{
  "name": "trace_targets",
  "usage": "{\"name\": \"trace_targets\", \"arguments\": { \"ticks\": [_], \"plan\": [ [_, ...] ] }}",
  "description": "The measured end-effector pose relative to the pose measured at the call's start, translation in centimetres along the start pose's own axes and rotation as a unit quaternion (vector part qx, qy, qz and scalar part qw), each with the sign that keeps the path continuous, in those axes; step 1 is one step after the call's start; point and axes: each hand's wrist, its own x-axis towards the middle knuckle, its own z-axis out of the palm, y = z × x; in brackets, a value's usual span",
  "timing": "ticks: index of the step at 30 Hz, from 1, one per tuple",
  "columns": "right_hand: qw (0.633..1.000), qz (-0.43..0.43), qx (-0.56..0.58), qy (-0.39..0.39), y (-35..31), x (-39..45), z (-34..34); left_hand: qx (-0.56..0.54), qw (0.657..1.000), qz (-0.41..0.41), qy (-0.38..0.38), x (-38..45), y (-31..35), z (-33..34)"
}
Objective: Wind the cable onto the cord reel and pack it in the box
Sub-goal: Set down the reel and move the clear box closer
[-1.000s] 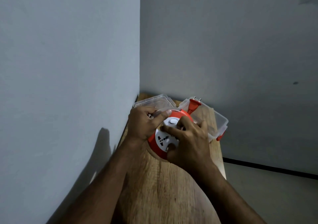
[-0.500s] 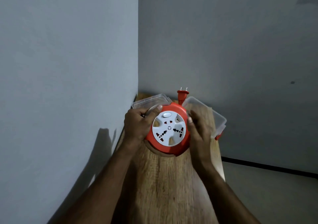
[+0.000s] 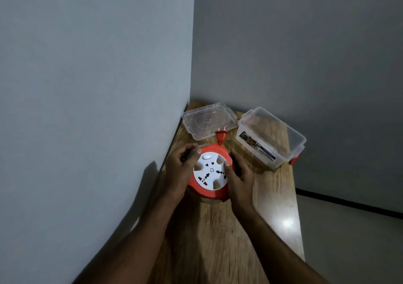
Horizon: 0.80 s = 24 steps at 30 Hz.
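Note:
An orange cord reel (image 3: 210, 191) with a white socket face lies flat on the wooden table (image 3: 218, 240). Its orange plug (image 3: 221, 135) sticks out at the far side, on a short bit of cable. My left hand (image 3: 181, 170) grips the reel's left rim, thumb on the top edge. My right hand (image 3: 238, 174) grips the right rim, thumb resting on the white face. The clear plastic box (image 3: 271, 137) stands open to the right of the plug, with a printed label on its near wall.
The box's clear lid (image 3: 207, 120) lies flat at the table's far left corner, beside the wall. Walls close in on the left and behind. The table's right edge drops to the floor (image 3: 349, 240). Bare wood lies between me and the reel.
The reel has come down from its tilted, lifted pose to lie flat nearer me. My right hand moved from the face to the right rim. Box and lid are now uncovered.

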Motion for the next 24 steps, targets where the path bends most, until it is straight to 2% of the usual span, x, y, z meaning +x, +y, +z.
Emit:
{"name": "trace_targets", "arguments": {
  "ticks": [6, 11, 14, 24],
  "plan": [
    [0.999, 0.036, -0.025, -0.025, 4.0, -1.4, 1.1, 0.063, 0.995, -0.061, -0.045, -1.5, -4.3, -2.6],
    [0.995, 0.058, -0.078, -0.033, 7.9, -2.6, 1.8, 0.137, 0.988, -0.038, -0.052, -2.2, -6.9, -3.8],
    [0.992, 0.039, -0.112, -0.038, 9.2, -3.4, 2.1, 0.184, 0.981, -0.021, -0.049, -2.5, -8.4, -4.4],
    [0.970, -0.014, -0.228, -0.087, 11.2, -4.8, 2.9, 0.228, 0.972, 0.004, -0.065, -2.9, -9.7, -5.4]
  ]
}}
